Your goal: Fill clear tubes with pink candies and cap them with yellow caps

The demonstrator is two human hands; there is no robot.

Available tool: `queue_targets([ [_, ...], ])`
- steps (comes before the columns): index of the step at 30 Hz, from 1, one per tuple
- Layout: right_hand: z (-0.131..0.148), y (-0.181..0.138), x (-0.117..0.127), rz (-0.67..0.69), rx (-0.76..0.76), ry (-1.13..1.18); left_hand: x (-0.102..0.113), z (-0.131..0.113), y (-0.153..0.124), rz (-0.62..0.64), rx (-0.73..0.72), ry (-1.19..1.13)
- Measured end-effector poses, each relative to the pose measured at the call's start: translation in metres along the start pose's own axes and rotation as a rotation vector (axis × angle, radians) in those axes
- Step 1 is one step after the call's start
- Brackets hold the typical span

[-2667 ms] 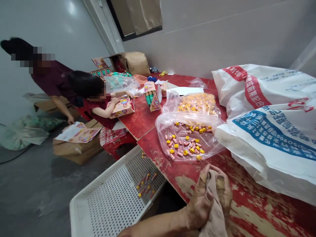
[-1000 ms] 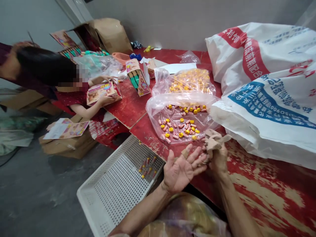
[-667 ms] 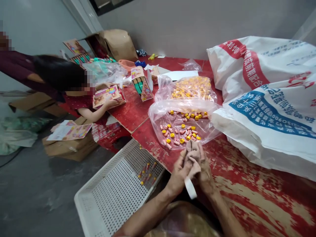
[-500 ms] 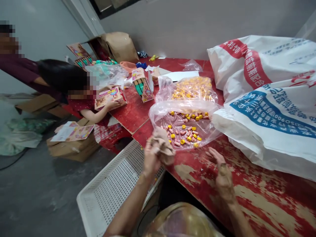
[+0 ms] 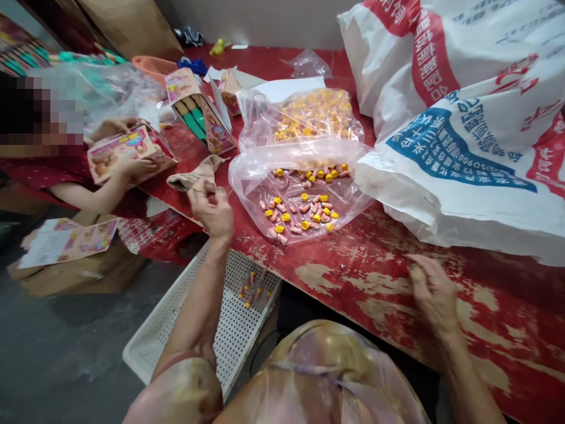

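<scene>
Cloth: beige, crumpled, lying on the red surface at its left edge, just beside the clear bag.
Left hand: raised at that left edge, fingertips pinched together and touching the cloth's near end; grip on the fabric itself cannot be told.
Right hand: resting on worn paint near the front edge, fingers loosely curled, grip holding nothing, well apart from the cloth.
Clear bag: open and spread flat mid-surface, scattered with small pink pieces and yellow caps.
Second bag: behind the first, packed with yellow caps, toward the far edge.
Woven sacks: white with red and blue print, piled along the right side, touching the clear bag's right rim.
Perforated tray: white, below the front-left corner of the surface, a few small pink-and-yellow pieces lying in it.
Other person: seated off the left edge, hands on a pink printed box.
Open carton: green sticks inside, standing toward the far-left corner.
</scene>
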State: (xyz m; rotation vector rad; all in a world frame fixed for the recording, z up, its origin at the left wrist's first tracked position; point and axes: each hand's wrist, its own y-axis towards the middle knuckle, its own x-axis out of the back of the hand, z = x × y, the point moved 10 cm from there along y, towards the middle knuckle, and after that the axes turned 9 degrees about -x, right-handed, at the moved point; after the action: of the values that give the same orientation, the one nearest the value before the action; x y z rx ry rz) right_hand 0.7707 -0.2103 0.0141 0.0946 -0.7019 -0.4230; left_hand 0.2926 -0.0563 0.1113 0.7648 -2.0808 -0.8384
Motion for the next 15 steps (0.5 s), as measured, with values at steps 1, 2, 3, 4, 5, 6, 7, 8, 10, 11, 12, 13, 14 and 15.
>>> queue_targets([
  [1,0.014,-0.004,-0.016,0.073,0.114,-0.057,-0.008,-0.016,-0.014,0.016,-0.003,-0.016],
  [2,0.026,-0.010,-0.033,0.139,0.210,-0.103,-0.018,-0.034,-0.029,0.052,-0.013,-0.049],
  [3,0.037,-0.016,-0.049,0.189,0.281,-0.144,-0.028,-0.051,-0.045,0.095,-0.021,-0.090],
  [4,0.047,-0.021,-0.064,0.214,0.334,-0.187,-0.039,-0.066,-0.061,0.147,-0.011,-0.162],
  [5,0.055,-0.025,-0.077,0.220,0.366,-0.230,-0.047,-0.080,-0.076,0.190,-0.006,-0.223],
  [6,0.061,-0.027,-0.087,0.218,0.385,-0.266,-0.052,-0.091,-0.090,0.224,-0.002,-0.267],
  [7,0.068,-0.028,-0.096,0.212,0.402,-0.296,-0.055,-0.100,-0.101,0.253,0.000,-0.292],
  [8,0.073,-0.029,-0.102,0.200,0.420,-0.318,-0.056,-0.106,-0.111,0.272,-0.004,-0.297],
  [10,0.082,-0.031,-0.111,0.179,0.465,-0.344,-0.052,-0.111,-0.126,0.290,-0.013,-0.276],
  [11,0.085,-0.032,-0.113,0.169,0.490,-0.352,-0.049,-0.111,-0.131,0.293,-0.014,-0.265],
  [12,0.087,-0.033,-0.115,0.156,0.516,-0.361,-0.046,-0.109,-0.135,0.295,-0.010,-0.259],
  [13,0.088,-0.035,-0.116,0.140,0.536,-0.371,-0.043,-0.107,-0.139,0.295,-0.003,-0.258],
  [14,0.088,-0.036,-0.118,0.130,0.551,-0.384,-0.041,-0.104,-0.142,0.295,0.007,-0.256],
  [15,0.087,-0.037,-0.119,0.125,0.557,-0.391,-0.038,-0.102,-0.143,0.292,0.013,-0.251],
])
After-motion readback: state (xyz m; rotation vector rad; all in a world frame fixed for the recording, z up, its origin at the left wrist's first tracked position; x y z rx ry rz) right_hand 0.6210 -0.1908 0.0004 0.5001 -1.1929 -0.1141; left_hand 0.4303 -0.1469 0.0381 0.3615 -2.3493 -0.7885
